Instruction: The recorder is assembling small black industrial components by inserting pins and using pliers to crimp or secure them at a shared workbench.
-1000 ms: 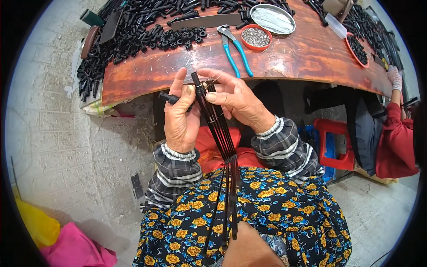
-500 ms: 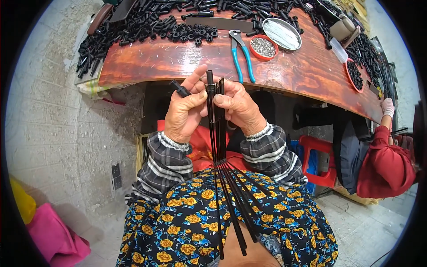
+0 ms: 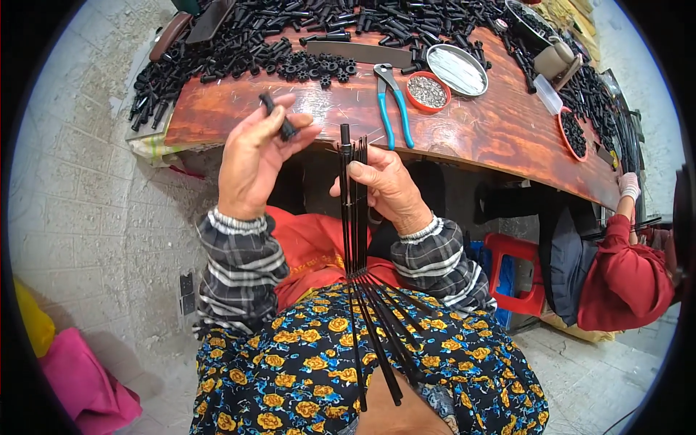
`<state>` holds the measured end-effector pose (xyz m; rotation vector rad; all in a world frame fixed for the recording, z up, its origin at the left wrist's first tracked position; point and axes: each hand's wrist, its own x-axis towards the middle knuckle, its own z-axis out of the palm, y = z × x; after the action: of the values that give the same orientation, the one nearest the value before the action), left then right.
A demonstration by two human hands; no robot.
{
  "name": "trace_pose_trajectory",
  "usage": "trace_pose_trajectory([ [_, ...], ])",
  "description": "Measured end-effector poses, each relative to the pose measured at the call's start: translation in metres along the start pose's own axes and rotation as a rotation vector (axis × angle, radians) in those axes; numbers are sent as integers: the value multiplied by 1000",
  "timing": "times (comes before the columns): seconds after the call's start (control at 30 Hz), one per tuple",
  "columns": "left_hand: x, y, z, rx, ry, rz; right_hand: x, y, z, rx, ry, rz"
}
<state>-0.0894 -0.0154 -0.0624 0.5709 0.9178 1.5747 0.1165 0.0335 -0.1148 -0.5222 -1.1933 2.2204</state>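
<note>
My right hand (image 3: 391, 187) is closed on an umbrella frame (image 3: 354, 225), a bundle of thin black ribs held upright, with a short black tube (image 3: 345, 134) at its top end. Below, the ribs fan out over my lap, and fine wire shows around the top. Off to the left and apart from the frame, my left hand (image 3: 250, 156) is raised at the table edge. Between its thumb and fingers it pinches a small black plastic umbrella runner (image 3: 278, 118), a short tube with a wider end.
Ahead, the reddish wooden table (image 3: 246, 109) carries heaps of black plastic parts (image 3: 261, 40), blue-handled pliers (image 3: 394, 109), a red dish (image 3: 428, 92) of small metal pieces and a round tray (image 3: 457, 70) of white strips. At right, a person in a red sleeve (image 3: 627, 279) works beside a red stool (image 3: 513, 272).
My left hand has moved away from the top of the frame, to the left, taking the black runner along. My right hand still holds the frame in nearly the same place.
</note>
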Motion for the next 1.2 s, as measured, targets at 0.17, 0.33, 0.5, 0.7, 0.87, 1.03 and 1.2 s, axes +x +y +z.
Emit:
trace_pose_trajectory([
  [0.17,27,1,15,-34,-228,-54,0,1,7,46,-9,11],
  [0.33,27,-6,32,-2,-219,-131,-1,-3,9,1,0,5],
  [0.5,28,-13,30,40,-223,-128,1,-1,4,-28,33,15],
  [0.7,33,-16,14,145,-285,-92,5,-1,6,-64,57,17],
  [0.87,34,-14,8,205,-362,-80,8,2,2,-42,32,11],
  [1.03,34,-14,5,158,-435,-75,9,5,2,-50,27,30],
  [1.2,34,-14,3,172,-496,-80,7,5,6,1,52,-7],
])
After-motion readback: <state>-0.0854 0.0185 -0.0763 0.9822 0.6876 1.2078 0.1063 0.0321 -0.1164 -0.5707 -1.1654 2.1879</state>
